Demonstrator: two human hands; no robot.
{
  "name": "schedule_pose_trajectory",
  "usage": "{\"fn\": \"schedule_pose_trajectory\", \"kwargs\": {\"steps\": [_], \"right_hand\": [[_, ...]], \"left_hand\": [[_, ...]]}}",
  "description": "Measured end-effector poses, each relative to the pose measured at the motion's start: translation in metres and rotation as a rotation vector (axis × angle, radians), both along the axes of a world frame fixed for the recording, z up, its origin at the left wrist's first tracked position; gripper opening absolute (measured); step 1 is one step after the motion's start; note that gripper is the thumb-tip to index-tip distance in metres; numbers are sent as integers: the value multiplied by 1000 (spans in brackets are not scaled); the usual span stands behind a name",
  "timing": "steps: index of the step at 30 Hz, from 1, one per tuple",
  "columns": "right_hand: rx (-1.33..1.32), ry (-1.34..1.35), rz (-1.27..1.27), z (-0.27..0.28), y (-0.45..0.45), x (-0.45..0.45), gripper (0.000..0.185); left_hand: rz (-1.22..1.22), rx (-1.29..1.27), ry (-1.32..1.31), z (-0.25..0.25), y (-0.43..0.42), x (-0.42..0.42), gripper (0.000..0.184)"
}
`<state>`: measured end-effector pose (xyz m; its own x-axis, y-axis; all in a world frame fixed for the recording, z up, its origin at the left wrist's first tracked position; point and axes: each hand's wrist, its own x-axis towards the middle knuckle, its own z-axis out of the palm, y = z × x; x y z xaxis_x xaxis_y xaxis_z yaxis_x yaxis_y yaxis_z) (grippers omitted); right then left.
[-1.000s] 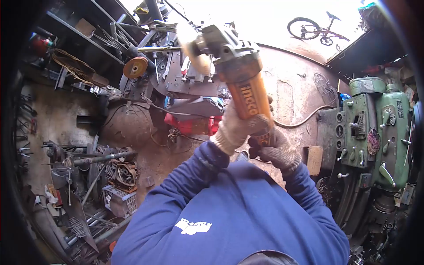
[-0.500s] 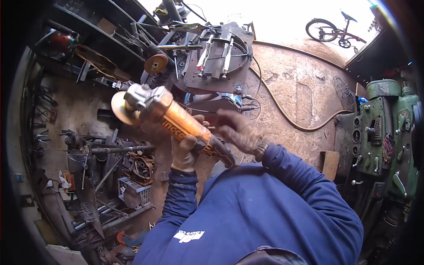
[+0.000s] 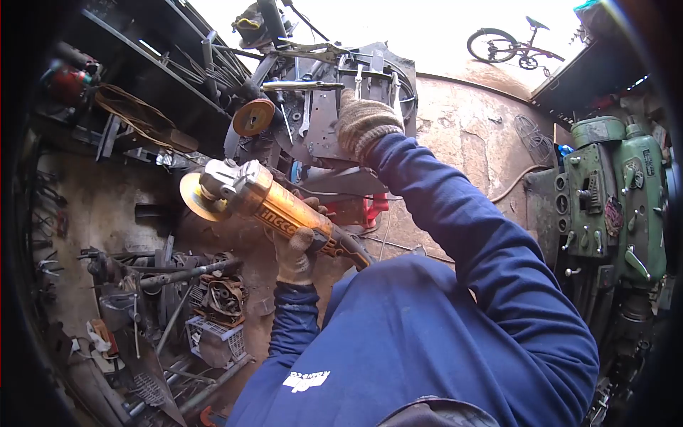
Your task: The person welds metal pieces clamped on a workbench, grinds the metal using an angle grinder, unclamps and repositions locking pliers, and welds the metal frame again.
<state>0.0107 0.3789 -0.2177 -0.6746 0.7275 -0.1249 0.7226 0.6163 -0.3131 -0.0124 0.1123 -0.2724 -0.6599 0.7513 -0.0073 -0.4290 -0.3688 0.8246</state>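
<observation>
So, cluttered workshop, worn brown floor (image 3: 455, 135) with scuffs and cracks across the centre, glaring white daylight along the top edge. Dark metal bench (image 3: 320, 135) at upper centre: flat plate, drilled holes, grimy, tools strewn over it, including a slim shiny wrench (image 3: 306, 117). Red object (image 3: 347, 212) sits below it, smooth and bright.

Angle grinder (image 3: 281, 210) is left of centre, slanted, head to the upper left: scuffed yellow-orange body, dull silvery gear head, round thin disc (image 3: 201, 198). Left hand, in a fuzzy knit glove (image 3: 293, 257), has its fingers wrapped around the body. Right hand (image 3: 364, 127), gloved in the same coarse knit, is out over the bench at upper centre, beside white-handled pliers (image 3: 395, 89); fingers partly hidden, can't tell if they grip anything. Sleeves are creased navy cloth.

Green machine (image 3: 590, 199) at right, painted metal, rounded edges, levers. Bicycle (image 3: 512, 50), upper right. Lower left: metal scrap, long round pipes, grey lattice-sided crate (image 3: 233, 341).
</observation>
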Motion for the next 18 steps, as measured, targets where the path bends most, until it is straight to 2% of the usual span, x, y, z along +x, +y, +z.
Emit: {"fn": "schedule_pose_trajectory", "kwargs": {"steps": [1, 2, 5, 8, 10, 12, 13, 14, 16, 17, 18], "right_hand": [[16, 12, 3, -3, 0, -1, 46], [18, -1, -10, -4, 0, -1, 46], [58, 77, 45, -9, -2, 4, 29], [96, 100, 64, -20, -1, 4, 28], [91, 107, 72, -14, -4, 5, 34], [-222, 242, -181, 10, -24, 9, 48], [-316, 249, -251, 11, -28, 11, 63], [-274, 369, -394, -7, -29, 10, 63], [-70, 350, -300, -21, -23, 18, 71], [-71, 348, -300, -23, -19, 17, 71], [-249, 355, -339, -23, -14, 16, 66]], "left_hand": [[-15, -15, 13, -1, 0, -10, 89], [-28, -13, 0, -3, 0, -20, 89], [-91, -66, 20, -12, 1, -40, 95], [-82, -29, 1, -11, 2, -51, 94], [-92, -13, 6, -10, 1, -58, 93], [-93, 2, 9, -11, 0, -65, 93], [-100, 1, 7, -11, -1, -68, 93], [-109, -1, 4, -13, -3, -70, 92], [-112, 3, -1, -15, -3, -73, 92], [-119, 5, -1, -14, -2, -74, 92], [-122, 4, -3, -14, -1, -73, 92]]}}
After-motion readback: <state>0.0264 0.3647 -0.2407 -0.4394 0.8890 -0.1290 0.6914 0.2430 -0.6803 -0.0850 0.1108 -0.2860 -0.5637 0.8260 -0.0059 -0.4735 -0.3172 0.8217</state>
